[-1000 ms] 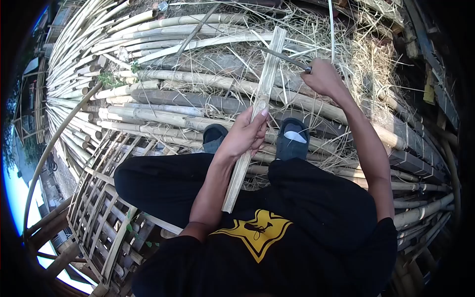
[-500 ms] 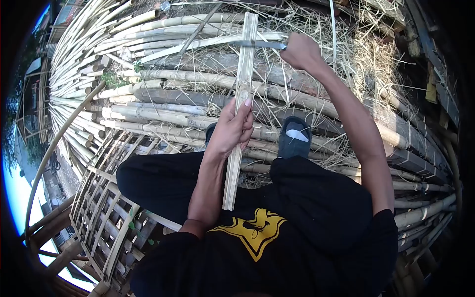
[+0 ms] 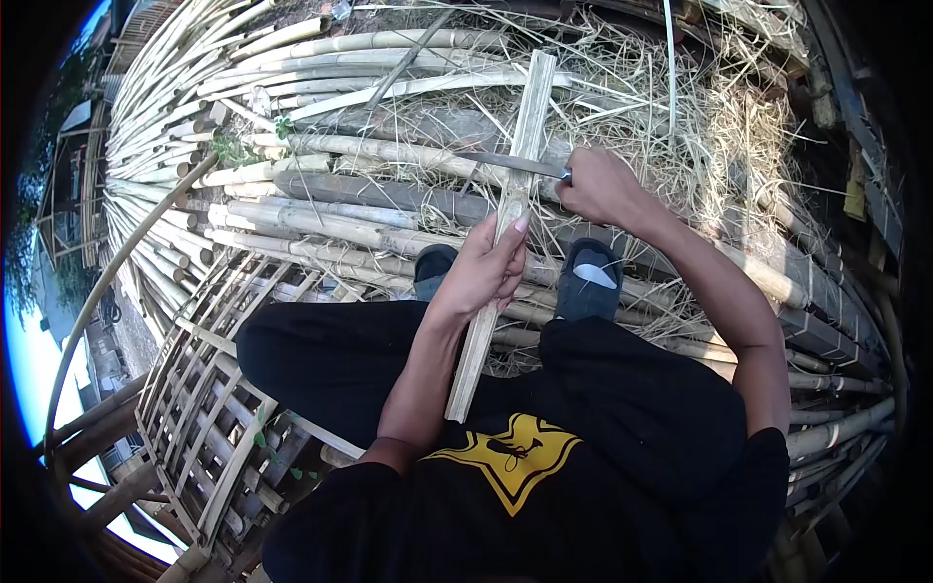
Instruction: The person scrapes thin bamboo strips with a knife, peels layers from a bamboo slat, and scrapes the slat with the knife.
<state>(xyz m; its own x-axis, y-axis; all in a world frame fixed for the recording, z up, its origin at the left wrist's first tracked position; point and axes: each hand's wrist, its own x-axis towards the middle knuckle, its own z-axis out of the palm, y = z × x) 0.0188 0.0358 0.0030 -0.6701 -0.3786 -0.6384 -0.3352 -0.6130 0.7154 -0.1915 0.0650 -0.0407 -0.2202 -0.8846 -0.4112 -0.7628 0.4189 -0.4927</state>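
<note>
A flat split strip of bamboo (image 3: 532,107) slants from near my lap up and away between my legs. My left hand (image 3: 483,264) is closed around its middle, with the thumb lying along the upper face by a node. In my right hand (image 3: 604,187) is the handle of a knife (image 3: 510,162), mostly hidden by the fist. The blade lies crosswise on the bamboo strip, a short way beyond my left thumb, and its tip points left past the strip's edge.
Bamboo poles (image 3: 360,151) cover the ground ahead and to the left. Thin shavings (image 3: 641,97) are strewn over them. A woven bamboo lattice (image 3: 209,408) stands at my left, with a bent pole (image 3: 117,262) beyond it. My sandalled feet (image 3: 590,277) rest among the poles.
My right hand has drawn the knife along the strip toward me, from near its far end to close above my left hand. The strip's far end has swung right.
</note>
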